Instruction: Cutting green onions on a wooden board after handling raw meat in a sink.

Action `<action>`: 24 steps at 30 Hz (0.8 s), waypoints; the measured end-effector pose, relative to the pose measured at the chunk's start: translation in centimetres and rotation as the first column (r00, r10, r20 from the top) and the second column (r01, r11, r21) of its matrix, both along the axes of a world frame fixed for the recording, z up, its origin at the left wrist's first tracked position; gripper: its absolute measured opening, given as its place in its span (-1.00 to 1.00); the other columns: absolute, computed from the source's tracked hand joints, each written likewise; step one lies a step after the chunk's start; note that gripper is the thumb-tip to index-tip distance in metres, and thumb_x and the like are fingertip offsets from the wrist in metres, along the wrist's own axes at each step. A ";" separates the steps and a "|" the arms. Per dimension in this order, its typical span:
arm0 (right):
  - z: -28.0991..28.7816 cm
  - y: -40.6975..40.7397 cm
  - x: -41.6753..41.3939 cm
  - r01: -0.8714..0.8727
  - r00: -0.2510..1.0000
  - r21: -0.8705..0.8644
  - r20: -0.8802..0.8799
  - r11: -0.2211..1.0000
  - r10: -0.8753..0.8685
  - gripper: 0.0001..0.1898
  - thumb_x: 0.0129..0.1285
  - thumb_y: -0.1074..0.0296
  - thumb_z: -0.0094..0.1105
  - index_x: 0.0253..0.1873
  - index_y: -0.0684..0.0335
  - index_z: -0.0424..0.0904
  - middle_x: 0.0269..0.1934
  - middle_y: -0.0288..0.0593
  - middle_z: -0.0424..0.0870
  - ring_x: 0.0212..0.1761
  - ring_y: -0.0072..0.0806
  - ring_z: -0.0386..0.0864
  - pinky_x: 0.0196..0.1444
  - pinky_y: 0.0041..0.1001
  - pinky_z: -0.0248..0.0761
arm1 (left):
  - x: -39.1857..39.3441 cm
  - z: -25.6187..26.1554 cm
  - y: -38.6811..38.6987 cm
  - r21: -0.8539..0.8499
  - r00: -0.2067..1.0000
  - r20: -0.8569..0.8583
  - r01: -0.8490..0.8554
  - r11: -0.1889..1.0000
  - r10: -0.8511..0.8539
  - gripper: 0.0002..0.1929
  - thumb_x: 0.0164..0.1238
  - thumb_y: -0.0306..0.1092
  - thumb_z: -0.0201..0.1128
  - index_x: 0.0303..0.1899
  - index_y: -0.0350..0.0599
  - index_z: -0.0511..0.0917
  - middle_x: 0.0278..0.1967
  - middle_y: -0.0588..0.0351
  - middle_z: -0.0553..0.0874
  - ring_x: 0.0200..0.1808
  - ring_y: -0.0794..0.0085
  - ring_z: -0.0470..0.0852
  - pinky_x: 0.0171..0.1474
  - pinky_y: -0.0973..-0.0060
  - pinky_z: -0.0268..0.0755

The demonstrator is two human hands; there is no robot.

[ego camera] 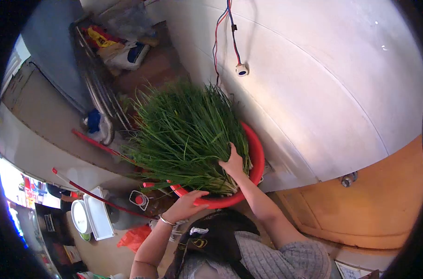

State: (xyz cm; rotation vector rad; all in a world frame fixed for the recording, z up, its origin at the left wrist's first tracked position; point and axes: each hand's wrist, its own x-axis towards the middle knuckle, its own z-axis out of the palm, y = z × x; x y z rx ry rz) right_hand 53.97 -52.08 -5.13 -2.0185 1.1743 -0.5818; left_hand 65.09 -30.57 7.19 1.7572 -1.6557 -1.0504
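Observation:
A large heap of long green garlic chives (183, 129), or a similar leafy vegetable, fills a red plastic basin (257, 153). The pale stem ends lie toward me, and the leaves spill over the far and left sides. My left hand (187, 206) is at the near rim, its fingers over the edge and its thumb along the outside. Among the stems on the right side of the heap lies my right hand (234, 164), thumb spread to the left. Leaves hide some of its fingers, so its grasp on them is unclear.
A white wall panel (302, 87) rises close on the right, with hanging wires (229, 21) and a small white fitting (242, 70). Red-handled poles (93, 195) lean at left near a white tray (99, 214). Bags (122, 52) lie beyond the basin. A person's arm (70, 198) shows far left.

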 end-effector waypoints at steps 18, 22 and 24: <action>-4.6 -6.1 -5.6 0.008 0.890 0.212 0.443 0.977 -0.103 -0.05 -0.15 0.04 0.46 0.29 0.39 0.13 0.26 0.16 0.20 0.33 -0.12 0.14 0.31 -0.32 0.06 | -1.9 -4.9 -3.3 0.227 0.827 -0.478 -0.209 0.951 0.296 -0.44 0.20 -0.18 0.26 0.16 -0.26 0.33 0.11 0.03 0.47 0.07 0.36 0.50 0.12 0.45 0.35; -1.6 -0.3 -0.1 -0.193 0.881 0.233 0.470 0.953 0.063 0.04 -0.17 -0.02 0.46 0.30 0.50 0.06 0.28 0.19 0.15 0.34 -0.15 0.12 0.33 -0.32 0.04 | -0.6 -6.8 -2.2 0.251 0.773 -0.514 -0.279 0.927 0.372 -0.48 0.22 -0.21 0.24 0.14 -0.28 0.35 0.04 0.05 0.52 0.00 0.44 0.52 0.08 0.50 0.35; 0.5 1.7 0.2 -0.206 0.978 0.142 0.054 0.968 0.200 0.06 -0.21 -0.04 0.46 0.31 0.44 0.05 0.23 0.15 0.24 0.27 -0.13 0.22 0.29 -0.31 0.08 | -1.0 -11.9 -1.4 0.155 0.741 -0.602 -0.257 0.954 0.298 -0.54 0.24 -0.20 0.21 0.12 -0.19 0.38 -0.08 0.15 0.59 -0.08 0.52 0.51 0.03 0.52 0.37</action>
